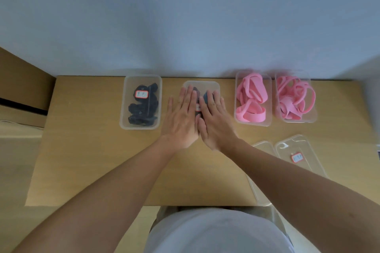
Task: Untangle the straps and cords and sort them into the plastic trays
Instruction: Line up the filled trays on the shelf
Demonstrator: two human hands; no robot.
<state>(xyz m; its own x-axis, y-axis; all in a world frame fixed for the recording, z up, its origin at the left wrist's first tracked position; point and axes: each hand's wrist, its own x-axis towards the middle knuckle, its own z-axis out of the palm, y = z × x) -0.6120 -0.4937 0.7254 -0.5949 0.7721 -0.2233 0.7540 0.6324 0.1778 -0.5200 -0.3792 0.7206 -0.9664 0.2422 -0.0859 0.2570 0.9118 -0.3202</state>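
Left hand (182, 117) and right hand (216, 119), fingers straight, touching side by side, press flat on middle tray (202, 83) holding dark straps (205, 96), probably pressing it closed. Black straps (144, 104) trayed left of it, pink straps (251, 98) right.

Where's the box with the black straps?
In the head view, the tray of black straps sits leftmost in the back row, beside the tray under the left hand and right hand.
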